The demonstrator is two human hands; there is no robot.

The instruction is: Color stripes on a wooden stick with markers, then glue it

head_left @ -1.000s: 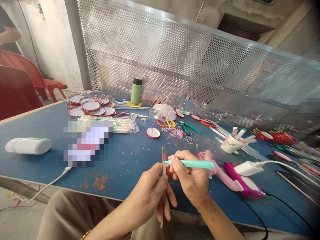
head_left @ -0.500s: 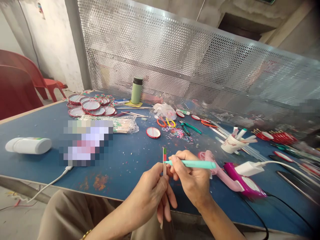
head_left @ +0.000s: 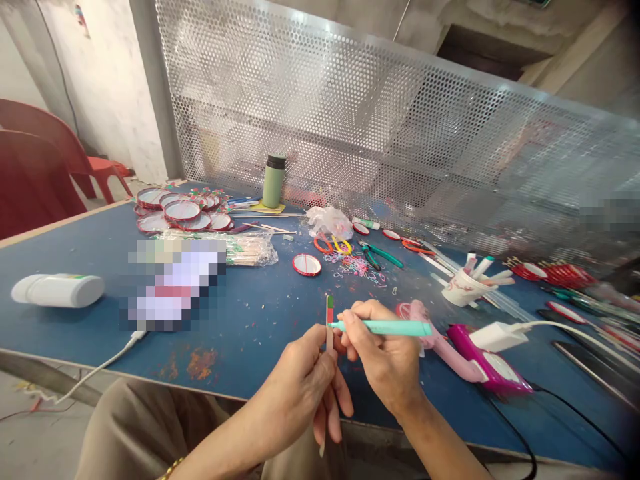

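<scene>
- The left hand pinches a thin flat stick below its red-and-green end, nearer the person than the red-rimmed disc.
- The stick looks like light, stiff wood, probably not slippery, and might snap if bent hard; its plain lower part seems the best grip.
- The right hand grasps a turquoise marker in a writing hold, nearer and to the right of the disc; whether the nib touches the stick is hard to tell.
- The marker looks light, rigid and smooth, best held close to the nib.
- Right of the disc lie pliers; farther right stands a paper cup.
</scene>
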